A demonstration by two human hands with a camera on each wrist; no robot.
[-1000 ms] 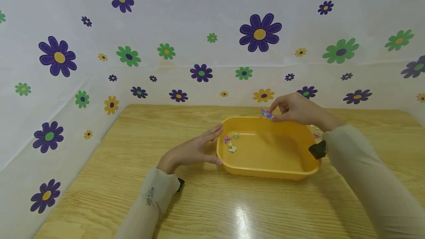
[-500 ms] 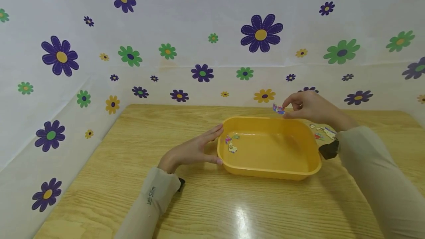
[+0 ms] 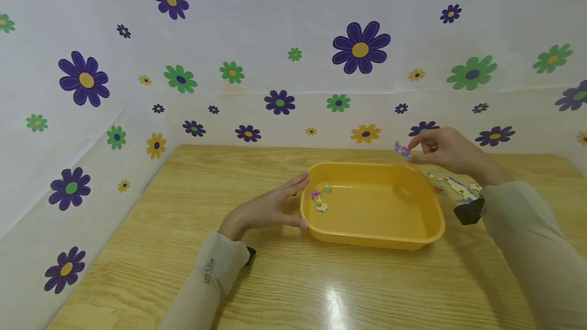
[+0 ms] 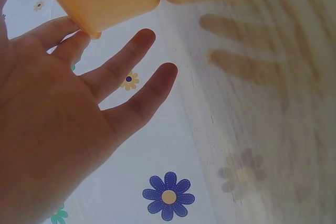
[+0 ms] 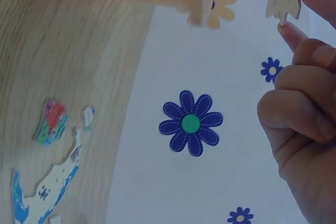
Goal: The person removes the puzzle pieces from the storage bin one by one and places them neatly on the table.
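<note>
A yellow plastic tub (image 3: 371, 238) stands on the wooden table. My left hand (image 3: 269, 210) rests against its left end with extended fingers; in the left wrist view, some fingertips touch the rim while two fingers stick out free. Above the tub's far right corner, my right hand (image 3: 451, 150) pinches a small wooden puzzle piece (image 3: 402, 149) between thumb and index finger. Its printed face is blue and pink; the right wrist view shows the bare wood back (image 5: 282, 2). Inside the tub, at the left end, lie a cream piece (image 3: 321, 204), a pink piece (image 3: 315, 193) and a greenish piece (image 3: 326, 189).
Right of the tub, several more puzzle pieces lie on the table: a long cream-and-blue one (image 5: 55, 184), a red-and-green one (image 5: 51, 121) and a small pale one (image 5: 88, 117). A white cloth with flowers (image 3: 257, 24) hangs behind and to the left.
My right hand has moved right with the pinched puzzle piece, from over the tub's back rim toward its far right corner, uncovering pieces on the table. My left hand stays in place.
</note>
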